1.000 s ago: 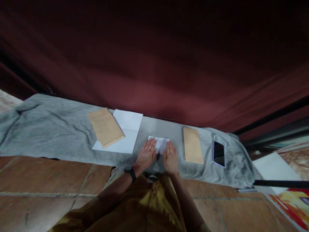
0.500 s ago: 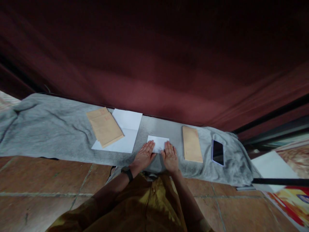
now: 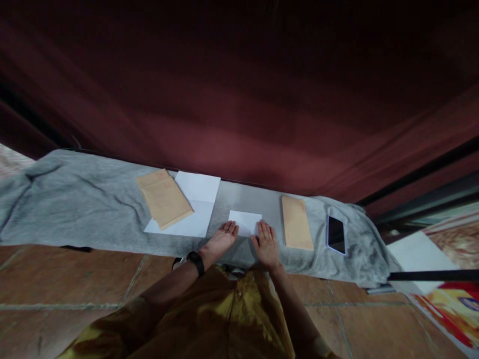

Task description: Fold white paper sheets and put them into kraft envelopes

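Observation:
A small white rectangle of paper [image 3: 245, 222] lies flat on the grey cloth [image 3: 245, 192] in front of me. At its left edge is my left hand [image 3: 221, 239], tilted slightly onto its side, with its fingers stretched out and close together. My right hand [image 3: 267, 244] rests palm down along the paper's right edge, fingers extended. Neither hand grips anything. To the left, brown envelopes [image 3: 164, 199] lie at a slant over a larger creased white sheet [image 3: 200, 192]. A stack of brown envelopes [image 3: 297, 222] lies to the right of my right hand.
A phone [image 3: 336, 234] lies face up near the right end of the cloth. Behind the cloth rises a dark red fabric wall [image 3: 232, 129]. Terracotta tiles [image 3: 75, 274] cover the floor. At far right are a white sheet [image 3: 421, 257] and a red-and-yellow printed package [image 3: 454, 309].
My left hand has rolled onto its side and slid slightly down from the top of the paper to its edge. My right hand has shifted slightly down. The paper stays in place.

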The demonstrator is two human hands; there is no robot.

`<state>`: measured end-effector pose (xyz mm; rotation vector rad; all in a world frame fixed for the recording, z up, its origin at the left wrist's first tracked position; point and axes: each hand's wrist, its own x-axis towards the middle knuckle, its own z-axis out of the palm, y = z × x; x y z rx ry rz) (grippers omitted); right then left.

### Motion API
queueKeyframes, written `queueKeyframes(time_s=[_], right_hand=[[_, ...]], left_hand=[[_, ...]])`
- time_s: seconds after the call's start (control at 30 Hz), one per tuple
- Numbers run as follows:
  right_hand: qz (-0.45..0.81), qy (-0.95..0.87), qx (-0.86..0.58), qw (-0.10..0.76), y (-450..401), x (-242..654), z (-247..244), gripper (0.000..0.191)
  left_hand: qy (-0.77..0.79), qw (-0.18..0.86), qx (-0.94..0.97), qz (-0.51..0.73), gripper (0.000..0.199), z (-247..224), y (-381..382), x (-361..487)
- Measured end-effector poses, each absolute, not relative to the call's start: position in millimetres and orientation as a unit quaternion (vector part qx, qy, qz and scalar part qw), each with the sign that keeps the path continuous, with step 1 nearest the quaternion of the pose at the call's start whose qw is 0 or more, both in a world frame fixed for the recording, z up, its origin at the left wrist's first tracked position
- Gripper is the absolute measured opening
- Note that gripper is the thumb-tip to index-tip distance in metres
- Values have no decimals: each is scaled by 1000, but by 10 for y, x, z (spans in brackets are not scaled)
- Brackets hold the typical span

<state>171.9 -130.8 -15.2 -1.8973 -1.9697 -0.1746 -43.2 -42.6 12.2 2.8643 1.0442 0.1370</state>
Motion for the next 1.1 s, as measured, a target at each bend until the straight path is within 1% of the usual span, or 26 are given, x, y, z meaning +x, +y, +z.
queueKeyframes(time_s=[0.13, 0.2, 0.27, 0.33, 0.4, 0.47, 0.5, 0.57, 0.6, 0.63, 0.7, 0.8, 0.97, 1.1], right_hand=[[-15, -714, -666, 214, -1298, 1621, 17, 53], [41, -706, -662, 249, -1240, 1544, 134, 50], [125, -665, -661, 324, -1143, 1467, 262, 47], [220, -572, -660, 435, -1021, 1398, 394, 38], [311, -438, -635, 556, -897, 1333, 518, 28], [392, -311, -568, 654, -794, 1255, 620, 22], [425, -264, -529, 686, -755, 1207, 657, 20], [473, -203, -468, 719, -710, 1096, 696, 19], [488, -186, -452, 723, -702, 1039, 697, 19], [498, -174, -446, 723, -702, 989, 687, 19], [507, -161, -450, 717, -718, 924, 641, 21], [505, -155, -472, 706, -752, 967, 546, 24], [479, -154, -542, 673, -772, 1294, 376, 30], [430, -192, -635, 612, -763, 1483, 223, 33]], left_hand=[[344, 49, 936, 57, 46, 387, -442, -433], [336, 64, 935, 95, 40, 551, -464, -420], [339, 90, 918, 184, 39, 711, -475, -401], [388, 135, 858, 310, 45, 835, -462, -384], [468, 224, 744, 421, 57, 894, -434, -370], [529, 380, 602, 463, 62, 883, -418, -355], [533, 479, 531, 452, 60, 858, -422, -343], [494, 658, 401, 403, 52, 788, -458, -309], [465, 716, 350, 386, 47, 751, -484, -289], [442, 747, 312, 385, 43, 717, -509, -268], [435, 749, 281, 414, 36, 661, -542, -239], [472, 697, 308, 443, 31, 598, -509, -262], [525, 605, 484, 353, 30, 467, -304, -400], [549, 560, 527, 328, 31, 342, -133, -417]])
